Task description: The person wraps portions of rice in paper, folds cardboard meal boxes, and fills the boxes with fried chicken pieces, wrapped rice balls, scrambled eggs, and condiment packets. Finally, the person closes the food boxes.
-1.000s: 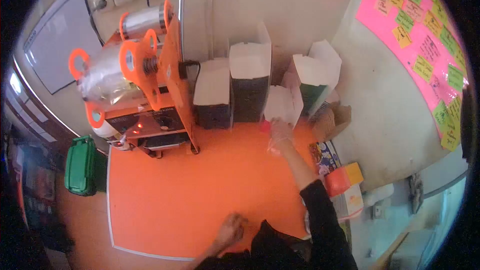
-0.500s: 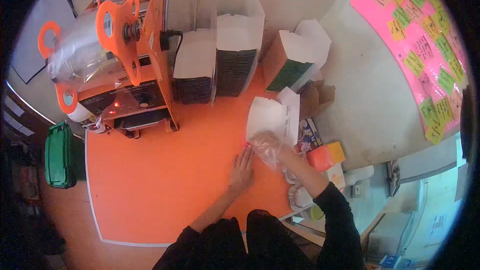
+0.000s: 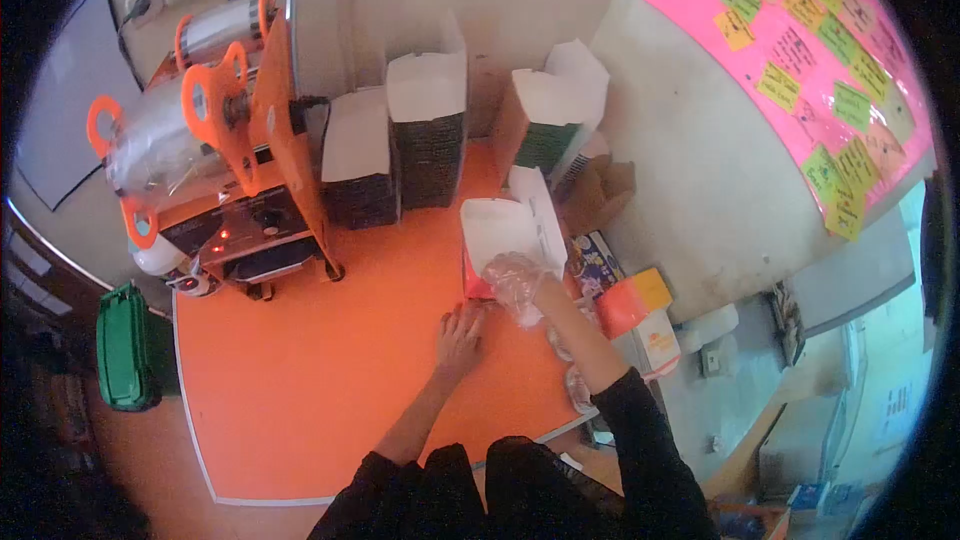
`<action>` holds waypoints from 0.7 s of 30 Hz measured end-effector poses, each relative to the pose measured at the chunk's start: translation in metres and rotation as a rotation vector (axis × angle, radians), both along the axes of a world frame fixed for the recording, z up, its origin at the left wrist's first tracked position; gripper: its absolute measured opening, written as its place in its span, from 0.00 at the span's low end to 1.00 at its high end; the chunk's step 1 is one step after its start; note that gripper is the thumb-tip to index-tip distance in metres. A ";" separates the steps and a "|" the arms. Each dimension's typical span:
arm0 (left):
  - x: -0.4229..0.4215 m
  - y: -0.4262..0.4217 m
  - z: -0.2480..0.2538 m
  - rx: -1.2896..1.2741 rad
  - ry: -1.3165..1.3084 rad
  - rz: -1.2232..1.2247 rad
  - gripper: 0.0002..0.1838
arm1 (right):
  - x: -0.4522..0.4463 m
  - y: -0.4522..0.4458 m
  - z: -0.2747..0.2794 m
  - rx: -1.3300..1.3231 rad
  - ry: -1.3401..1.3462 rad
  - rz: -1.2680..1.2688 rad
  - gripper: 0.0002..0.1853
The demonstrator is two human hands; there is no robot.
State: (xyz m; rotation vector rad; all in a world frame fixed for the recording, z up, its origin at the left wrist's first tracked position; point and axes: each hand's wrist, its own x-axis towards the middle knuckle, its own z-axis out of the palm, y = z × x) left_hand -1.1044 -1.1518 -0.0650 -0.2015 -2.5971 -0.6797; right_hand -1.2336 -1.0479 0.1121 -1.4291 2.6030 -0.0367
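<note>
L hand (image 3: 460, 342), bare, fingers a bit spread, is low at the table (image 3: 320, 380), just in front of a red-sided white carton (image 3: 492, 225) nr the R edge; can't tell if tips touch it. R hand (image 3: 513, 278), w/ clear plastic glove (image 3: 528, 314), is over carton's nr side, fingers blurred, can't tell if pinching. Dark-sided stacks (image 3: 428, 162) at far edge; orange machine (image 3: 280, 155) at far L corner.

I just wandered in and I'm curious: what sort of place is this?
Probably a packing corner, perhaps for takeaway food. Stacks of cartons stand on the orange table, a machine carries a roll of clear film, and the person's right hand, in a clear plastic glove, is at another carton.
</note>
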 end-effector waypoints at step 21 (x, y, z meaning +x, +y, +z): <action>0.156 0.287 0.288 0.278 -0.248 -1.679 0.53 | 0.546 0.336 0.107 -0.062 0.186 -0.932 0.11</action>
